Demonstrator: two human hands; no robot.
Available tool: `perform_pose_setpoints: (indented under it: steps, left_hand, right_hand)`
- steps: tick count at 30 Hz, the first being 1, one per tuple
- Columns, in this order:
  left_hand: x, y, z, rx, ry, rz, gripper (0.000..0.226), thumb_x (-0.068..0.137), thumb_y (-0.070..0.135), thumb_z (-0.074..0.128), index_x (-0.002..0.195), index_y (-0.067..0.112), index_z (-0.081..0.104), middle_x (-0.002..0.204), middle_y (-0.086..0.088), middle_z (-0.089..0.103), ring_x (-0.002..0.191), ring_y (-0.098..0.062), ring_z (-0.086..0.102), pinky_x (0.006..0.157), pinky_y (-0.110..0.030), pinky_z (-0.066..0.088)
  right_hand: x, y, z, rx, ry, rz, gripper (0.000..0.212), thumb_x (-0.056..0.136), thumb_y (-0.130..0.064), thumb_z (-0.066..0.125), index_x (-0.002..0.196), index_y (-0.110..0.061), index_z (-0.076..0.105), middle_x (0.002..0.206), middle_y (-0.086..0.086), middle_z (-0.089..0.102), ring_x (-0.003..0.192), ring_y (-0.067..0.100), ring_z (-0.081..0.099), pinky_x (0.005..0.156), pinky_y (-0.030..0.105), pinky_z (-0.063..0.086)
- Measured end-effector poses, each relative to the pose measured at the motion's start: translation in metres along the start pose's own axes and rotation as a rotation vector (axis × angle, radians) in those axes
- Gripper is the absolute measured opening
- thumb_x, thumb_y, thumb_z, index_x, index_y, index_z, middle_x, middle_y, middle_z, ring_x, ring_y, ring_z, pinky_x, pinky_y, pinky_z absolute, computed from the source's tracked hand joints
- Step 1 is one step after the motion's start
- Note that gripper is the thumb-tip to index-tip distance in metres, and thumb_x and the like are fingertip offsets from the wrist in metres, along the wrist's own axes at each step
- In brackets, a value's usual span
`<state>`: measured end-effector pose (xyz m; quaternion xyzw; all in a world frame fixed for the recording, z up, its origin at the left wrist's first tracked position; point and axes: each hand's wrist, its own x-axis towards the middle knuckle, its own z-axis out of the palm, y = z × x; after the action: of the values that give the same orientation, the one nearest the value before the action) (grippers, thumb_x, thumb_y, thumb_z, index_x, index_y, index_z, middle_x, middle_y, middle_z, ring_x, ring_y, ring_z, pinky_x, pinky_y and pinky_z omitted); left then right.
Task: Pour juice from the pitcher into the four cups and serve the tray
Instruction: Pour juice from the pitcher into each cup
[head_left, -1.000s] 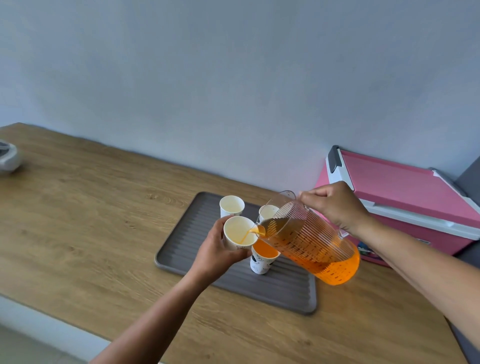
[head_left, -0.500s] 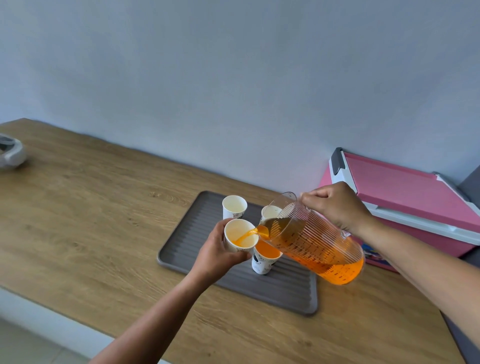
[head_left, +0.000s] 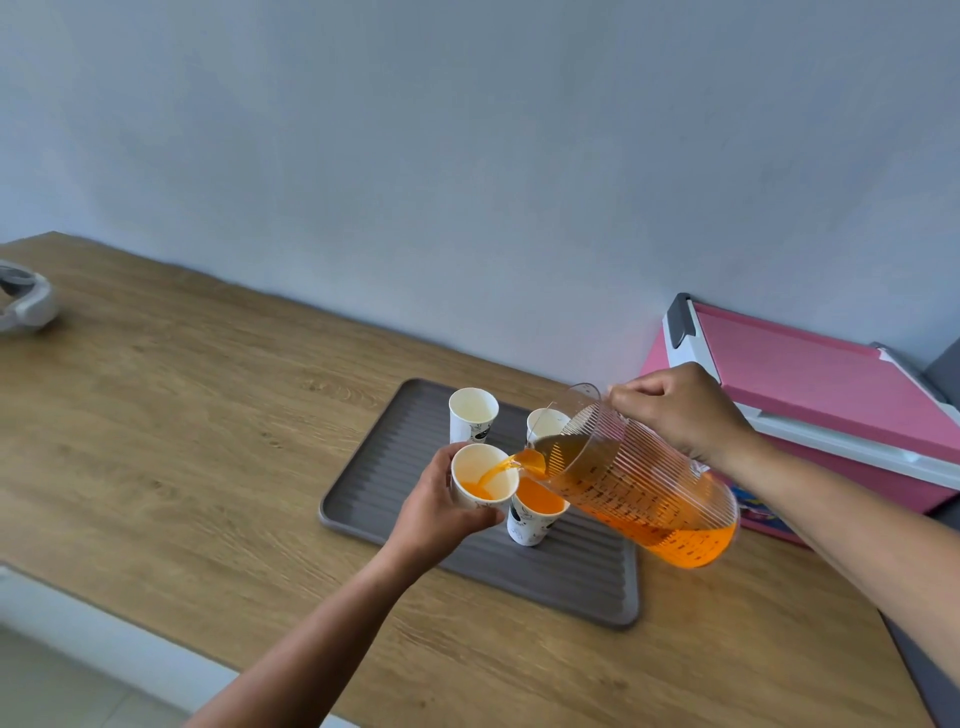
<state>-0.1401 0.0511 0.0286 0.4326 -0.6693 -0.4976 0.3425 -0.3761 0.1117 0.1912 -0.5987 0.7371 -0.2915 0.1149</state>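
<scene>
The right hand (head_left: 680, 410) gripped the tilted ribbed pitcher (head_left: 639, 478) at its rim, fingers wrapped. Orange juice (head_left: 496, 470) ran from the spout into a paper cup (head_left: 483, 480) held in the left hand (head_left: 434, 512), fingers curled round it, above the grey tray (head_left: 571, 577). One filled cup (head_left: 535, 512) and two unfilled cups (head_left: 472, 413) stood on the tray.

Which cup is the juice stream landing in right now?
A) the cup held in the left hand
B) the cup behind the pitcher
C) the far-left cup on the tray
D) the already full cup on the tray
A: the stream from the pitcher arcs into the cup that the left hand holds above the tray; the right hand tips the pitcher.
</scene>
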Motion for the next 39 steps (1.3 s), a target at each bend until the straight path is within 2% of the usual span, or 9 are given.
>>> perform_pose_setpoints:
  steps: [5,9,15,20,25,28,39]
  left_hand:
    - [-0.001,-0.003,0.0,-0.016,-0.006,-0.014,0.075,0.064,0.021,0.088,0.123,0.039,0.045,0.112,0.019,0.06,0.101,0.009,0.055,0.087,-0.022,0.049]
    - [-0.001,-0.004,0.001,-0.019,-0.015,-0.013,0.076,0.065,0.02,0.088,0.126,0.035,0.045,0.114,0.016,0.06,0.104,0.002,0.055,0.088,-0.026,0.05]
    - [-0.001,-0.007,0.001,-0.026,-0.019,-0.023,0.079,0.064,0.022,0.088,0.129,0.033,0.045,0.115,0.013,0.06,0.105,-0.001,0.057,0.087,-0.025,0.05]
    - [-0.001,-0.009,0.001,-0.021,-0.022,-0.026,0.078,0.064,0.022,0.088,0.128,0.033,0.045,0.114,0.015,0.06,0.103,-0.001,0.057,0.082,-0.02,0.048]
    - [-0.001,-0.011,0.002,-0.008,-0.036,-0.033,0.079,0.063,0.024,0.089,0.128,0.032,0.043,0.115,0.013,0.059,0.103,-0.002,0.057,0.081,-0.019,0.048]
    - [-0.001,-0.013,0.002,-0.005,-0.034,-0.037,0.08,0.063,0.024,0.089,0.129,0.031,0.043,0.115,0.012,0.06,0.104,-0.002,0.058,0.082,-0.02,0.048]
    - [0.001,-0.015,0.005,-0.005,-0.039,-0.043,0.08,0.063,0.025,0.089,0.128,0.032,0.043,0.114,0.012,0.06,0.104,-0.002,0.058,0.082,-0.019,0.048]
  right_hand:
    - [0.002,0.001,-0.001,-0.014,0.011,-0.003,0.035,0.085,-0.046,0.066,0.075,-0.016,0.081,0.086,-0.002,0.078,0.083,0.016,0.071,0.082,0.042,0.057]
    - [0.003,0.0,-0.002,-0.029,0.011,-0.001,0.03,0.085,-0.047,0.066,0.079,-0.021,0.081,0.093,-0.004,0.078,0.086,0.011,0.069,0.084,0.04,0.056]
    - [0.003,0.003,-0.001,-0.03,-0.003,0.016,0.032,0.083,-0.051,0.065,0.079,-0.024,0.08,0.094,-0.006,0.078,0.087,0.01,0.069,0.085,0.041,0.056]
    - [0.002,0.003,0.002,-0.026,-0.007,0.014,0.029,0.084,-0.049,0.066,0.076,-0.025,0.08,0.087,-0.009,0.076,0.084,0.008,0.069,0.079,0.033,0.054]
    - [-0.001,0.005,0.004,-0.011,-0.025,0.019,0.027,0.085,-0.048,0.067,0.073,-0.027,0.078,0.079,-0.012,0.072,0.078,0.005,0.067,0.066,0.025,0.043]
    - [-0.001,0.006,0.005,-0.01,-0.027,0.02,0.027,0.086,-0.048,0.067,0.076,-0.026,0.079,0.077,-0.015,0.068,0.08,0.003,0.066,0.067,0.023,0.045]
    - [-0.001,0.01,0.006,-0.023,-0.021,0.022,0.023,0.084,-0.049,0.068,0.067,-0.035,0.074,0.072,-0.02,0.068,0.079,0.004,0.067,0.072,0.027,0.05]
